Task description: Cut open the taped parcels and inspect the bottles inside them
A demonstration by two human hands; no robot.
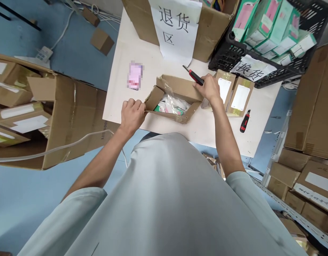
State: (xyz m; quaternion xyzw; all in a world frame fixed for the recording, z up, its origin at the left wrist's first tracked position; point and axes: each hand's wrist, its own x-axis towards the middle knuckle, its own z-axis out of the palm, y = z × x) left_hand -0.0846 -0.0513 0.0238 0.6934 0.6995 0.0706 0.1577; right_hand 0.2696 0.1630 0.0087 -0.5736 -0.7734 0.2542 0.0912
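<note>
Small brown cardboard box (180, 88) is open, bagged contents (170, 105) not yet out. Left hand (132, 113) has its grip clamped on a flap; right hand (210, 89) clenches a red-black utility knife (193, 75).

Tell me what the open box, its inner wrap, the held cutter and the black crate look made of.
Open box: brown corrugated cardboard, matte, creased flaps.
Wrap: thin clear plastic film, glossy, crinkled glints.
Cutter: red-and-black body, probably plastic; blade unclear.
Black crate: likely moulded plastic, lattice walls.
</note>
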